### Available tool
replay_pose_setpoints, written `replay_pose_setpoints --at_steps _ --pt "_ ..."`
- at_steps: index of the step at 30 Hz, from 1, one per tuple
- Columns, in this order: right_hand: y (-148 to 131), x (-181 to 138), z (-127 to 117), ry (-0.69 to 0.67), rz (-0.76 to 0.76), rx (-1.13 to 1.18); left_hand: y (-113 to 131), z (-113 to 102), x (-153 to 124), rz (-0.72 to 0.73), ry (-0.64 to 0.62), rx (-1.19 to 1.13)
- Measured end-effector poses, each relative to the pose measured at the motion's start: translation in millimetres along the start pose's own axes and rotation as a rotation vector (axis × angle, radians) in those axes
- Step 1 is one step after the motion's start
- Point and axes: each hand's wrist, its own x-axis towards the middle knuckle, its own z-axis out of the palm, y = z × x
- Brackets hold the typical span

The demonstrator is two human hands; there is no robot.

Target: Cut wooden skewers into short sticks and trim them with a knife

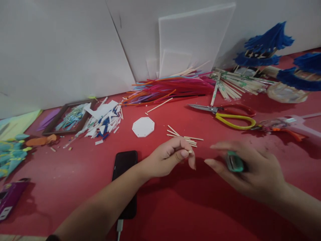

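My left hand (173, 156) is pinched at the thumb and forefinger. A small pale piece (190, 152), perhaps the end of a thin wooden stick, shows at its fingertips. My right hand (250, 169), blurred by motion, has thumb and forefinger apart and keeps a green-and-dark tool (235, 162) in its palm; the tool's kind is unclear. Just beyond the left hand lie several short wooden sticks (193, 138). A white octagonal plate (143, 127) with small holes near its rim lies flat, farther to the left.
Scissors (220, 115) and a glue gun (286, 124) lie on the right. Pipe cleaners (170, 87) and bundled sticks (233, 83) stretch along the wall, near blue-roofed models (263, 53). Paper scraps (106, 117) lie left. A phone (125, 164) with a cable sits under my left forearm.
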Motion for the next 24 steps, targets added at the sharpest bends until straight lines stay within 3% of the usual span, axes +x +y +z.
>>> replay_pose_setpoints --at_steps 3,7,11,13,17,20,24 --pt "-1.6 -2.2 1.4 0.027 -0.044 0.077 -2.6 2.2 -0.6 -0.048 -0.028 -0.035" --pt "0.3 0.3 2.7 -0.057 -0.125 0.213 -5.7 4.2 -1.6 -0.11 -0.07 -0.012" --pt "6.0 2.7 2.2 -0.141 -0.249 0.285 2.8 3.5 3.8 -0.14 -0.115 0.165" --pt "7.8 2.3 1.6 -0.117 -0.245 0.238 16.6 1.5 5.8 -0.14 -0.095 0.324" --pt "9.4 1.1 0.5 -0.019 -0.203 0.126 54.7 -10.1 -10.9 -0.181 0.091 0.826" --pt "10.6 0.9 -0.1 -0.022 -0.164 0.121 71.3 -23.7 -44.2 -0.376 0.063 1.188" --pt "12.5 0.0 0.6 -0.043 -0.142 0.135 64.8 -30.2 -86.4 -0.656 0.244 1.568"
